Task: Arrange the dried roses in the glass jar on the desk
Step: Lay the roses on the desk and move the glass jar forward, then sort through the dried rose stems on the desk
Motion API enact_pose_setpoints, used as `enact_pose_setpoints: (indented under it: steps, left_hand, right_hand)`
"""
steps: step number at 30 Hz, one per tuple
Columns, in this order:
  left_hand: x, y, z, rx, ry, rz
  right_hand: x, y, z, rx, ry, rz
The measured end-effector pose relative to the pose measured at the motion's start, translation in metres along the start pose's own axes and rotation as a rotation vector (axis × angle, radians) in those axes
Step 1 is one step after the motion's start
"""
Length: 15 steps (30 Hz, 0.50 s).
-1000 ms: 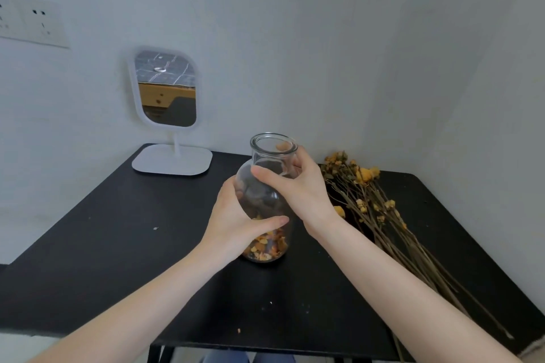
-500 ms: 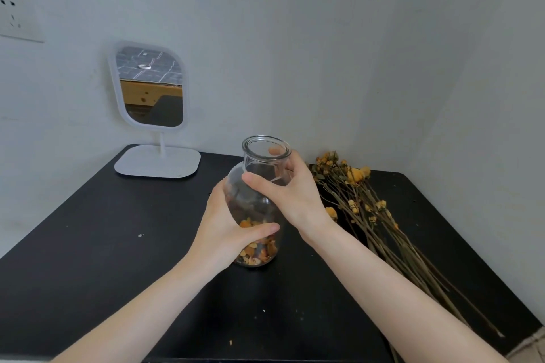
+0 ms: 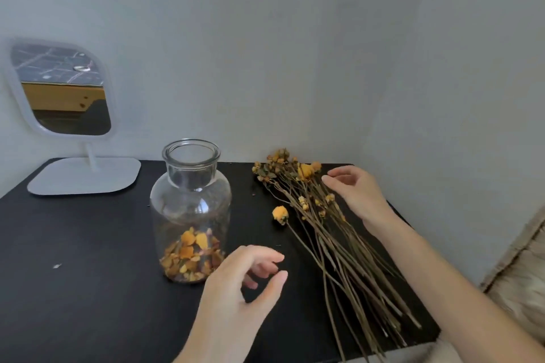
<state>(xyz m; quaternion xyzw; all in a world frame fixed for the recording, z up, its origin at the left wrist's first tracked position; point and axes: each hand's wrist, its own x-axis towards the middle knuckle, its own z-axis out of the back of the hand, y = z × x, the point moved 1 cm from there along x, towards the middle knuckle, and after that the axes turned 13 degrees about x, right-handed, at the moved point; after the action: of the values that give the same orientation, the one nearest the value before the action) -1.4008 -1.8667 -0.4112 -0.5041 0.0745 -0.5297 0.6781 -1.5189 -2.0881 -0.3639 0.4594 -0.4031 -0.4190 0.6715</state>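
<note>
A clear glass jar (image 3: 190, 209) stands upright on the black desk (image 3: 73, 244), with loose orange and yellow dried petals in its bottom. To its right lies a bundle of dried roses (image 3: 330, 233), long brown stems with small yellow heads pointing toward the wall. My left hand (image 3: 239, 289) hovers just right of the jar's base, fingers loosely curled, holding nothing. My right hand (image 3: 354, 191) is over the upper part of the bundle near the flower heads, fingers relaxed and apart, gripping nothing.
A white standing mirror (image 3: 63, 91) on a flat base (image 3: 85, 175) sits at the desk's back left. Grey walls close the back and right side. A beige fabric surface (image 3: 519, 283) lies beyond the desk's right edge. Small crumbs dot the desk.
Both hands have let go of the jar, which now stands alone. My right hand moved right to the roses; my left hand dropped beside the jar. The view shifted right.
</note>
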Motion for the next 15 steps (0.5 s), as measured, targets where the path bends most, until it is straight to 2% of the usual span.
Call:
enact_pose_setpoints:
  steps: [3,7,10,15]
  left_hand:
    - [0.035,-0.001,-0.040,-0.052,0.141,0.208]
    - [0.069,0.012,-0.082,-0.007,0.203,0.425]
    - [0.086,0.020,-0.096,0.082,0.189,0.467]
    - [0.101,0.019,-0.112,0.145,0.240,0.460]
  right_hand:
    - [0.006,-0.019,0.023,-0.178,0.018,-0.036]
    - [0.001,-0.028,0.030,-0.398,0.144,0.013]
    - [-0.001,-0.030,0.025,-0.497,0.239,0.017]
    - [0.005,-0.030,0.013,-0.559,0.282,-0.006]
